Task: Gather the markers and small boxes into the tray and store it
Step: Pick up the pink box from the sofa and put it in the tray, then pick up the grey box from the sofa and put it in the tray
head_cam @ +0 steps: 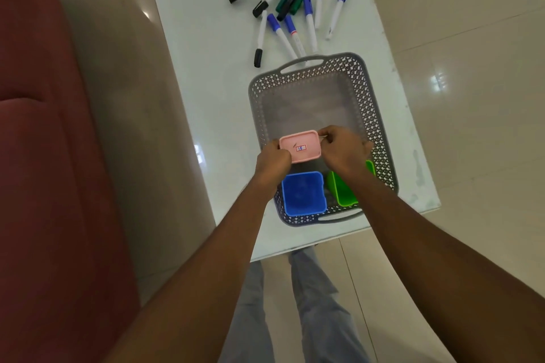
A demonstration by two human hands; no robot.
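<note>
I hold the pink box [300, 150] over the grey tray [358, 88], left hand [272, 163] and right hand [342, 150] each pinching an end. Blue box [303, 194] and green box [343, 190] sit inside; the markers [295, 6] lie beyond on the table [206, 68].

Far half of the tray open, near half crowded

The tray [372, 91] floor beyond the pink box [300, 150] lies bare; nearer, the blue box [303, 193] and green box [343, 190] fill the near end, with both hands over the middle. Scattered markers [295, 9] crowd the bench [200, 74] past the far handle; bench left of the tray is free.
</note>
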